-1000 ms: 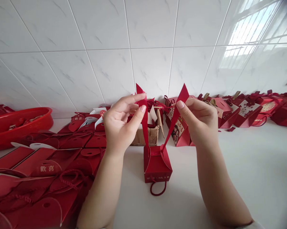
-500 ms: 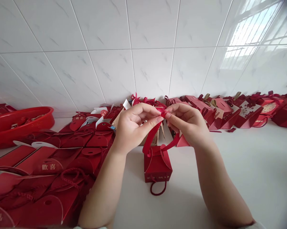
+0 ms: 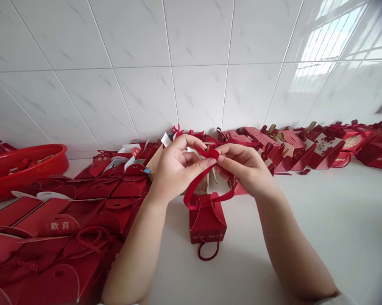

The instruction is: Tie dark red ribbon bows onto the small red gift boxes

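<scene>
Both of my hands meet above a small red gift box (image 3: 207,222) on the white table. A red ribbon (image 3: 194,185) rises in a loop from the top of this box. Thumb and fingers of my left hand (image 3: 181,163) are pinched on the ribbon. My right hand (image 3: 241,165) pinches it too, fingertips touching those of the left. A short piece of ribbon stands up between the fingertips. The box sits upright with its flaps folded in, and a dark red cord handle (image 3: 209,255) hangs at its near side.
Rows of red boxes (image 3: 60,207) cover the left of the white table (image 3: 321,228). A red plastic basin (image 3: 47,159) stands at the back left. More red boxes (image 3: 327,148) line the tiled wall (image 3: 200,93) on the right.
The ribbon end between my fingertips stands up more and looks folded over. My hands stay above the box, still pinching. The whole view has shifted slightly.
</scene>
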Demonstrator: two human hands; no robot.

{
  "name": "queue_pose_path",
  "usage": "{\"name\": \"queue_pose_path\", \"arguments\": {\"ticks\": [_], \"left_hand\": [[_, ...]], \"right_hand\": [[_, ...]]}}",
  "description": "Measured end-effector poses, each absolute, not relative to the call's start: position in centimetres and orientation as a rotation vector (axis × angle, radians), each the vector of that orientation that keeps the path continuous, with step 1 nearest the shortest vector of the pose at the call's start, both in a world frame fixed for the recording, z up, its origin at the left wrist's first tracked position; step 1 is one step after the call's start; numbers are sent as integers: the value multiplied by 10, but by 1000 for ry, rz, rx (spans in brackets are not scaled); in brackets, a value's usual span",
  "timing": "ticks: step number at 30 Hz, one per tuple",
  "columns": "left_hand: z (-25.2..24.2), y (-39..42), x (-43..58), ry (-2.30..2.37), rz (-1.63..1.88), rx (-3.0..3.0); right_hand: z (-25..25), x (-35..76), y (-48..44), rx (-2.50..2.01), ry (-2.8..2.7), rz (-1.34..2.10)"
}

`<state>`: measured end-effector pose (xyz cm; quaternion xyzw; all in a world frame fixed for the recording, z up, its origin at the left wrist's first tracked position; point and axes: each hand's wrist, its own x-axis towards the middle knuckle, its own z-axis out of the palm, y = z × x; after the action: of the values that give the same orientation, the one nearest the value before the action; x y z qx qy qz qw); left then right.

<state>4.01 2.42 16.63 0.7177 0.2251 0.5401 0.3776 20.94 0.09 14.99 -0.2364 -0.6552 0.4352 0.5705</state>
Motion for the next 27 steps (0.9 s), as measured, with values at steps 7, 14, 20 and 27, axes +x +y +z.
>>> {"name": "queue_pose_path", "arguments": {"ticks": [7,14,20,27], "left_hand": [[166,26,40,571,1352,1866],[165,29,39,552,1410,1990],[168,25,36,609,1302,1994],[168,29,25,553,711,2068]], "right_hand": [[150,210,0,-587,-1569,1068],[151,207,0,-612,-1525,1110],[147,206,5,-559,-1456,1126],[147,206,5,-581,-1485,1106]]}}
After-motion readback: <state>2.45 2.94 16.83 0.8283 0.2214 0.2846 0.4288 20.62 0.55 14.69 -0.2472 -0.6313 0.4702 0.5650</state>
